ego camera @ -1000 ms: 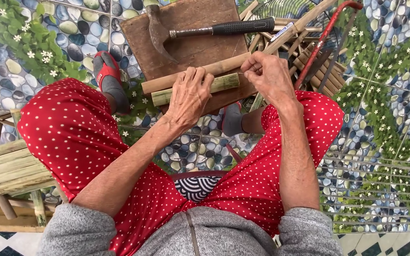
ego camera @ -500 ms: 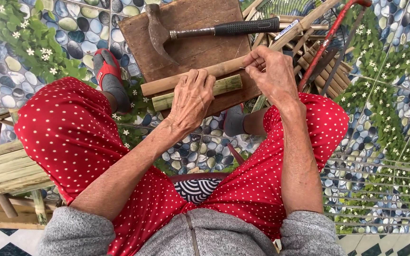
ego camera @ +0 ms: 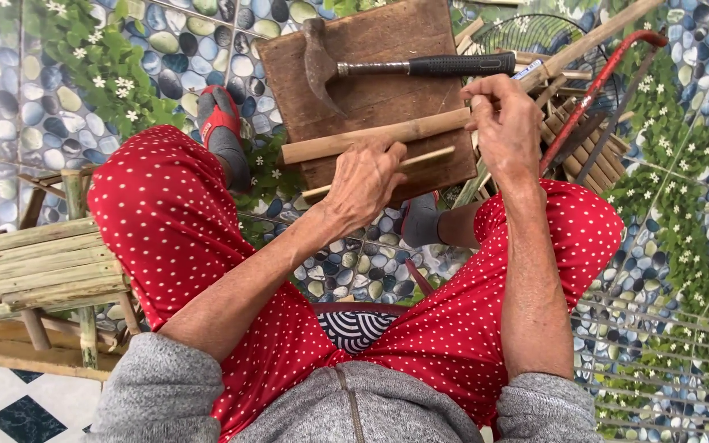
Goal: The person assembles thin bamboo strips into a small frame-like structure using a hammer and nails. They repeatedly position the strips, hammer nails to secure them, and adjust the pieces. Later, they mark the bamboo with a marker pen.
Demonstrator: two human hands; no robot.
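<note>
Pebble-print floor, wooden board (ego camera: 371, 49) as bench. Left hand (ego camera: 367, 180) presses the thin bamboo strip (ego camera: 428, 157) flat; right hand (ego camera: 506, 123) pinches the thicker bamboo stick (ego camera: 371, 139) just above it. Judgement: keep both pieces parallel, fingers off the joint. Hammer (ego camera: 404, 66) lies beyond.

The left hand (ego camera: 367, 182) has lifted a thin bamboo strip (ego camera: 420, 158) off the board
</note>
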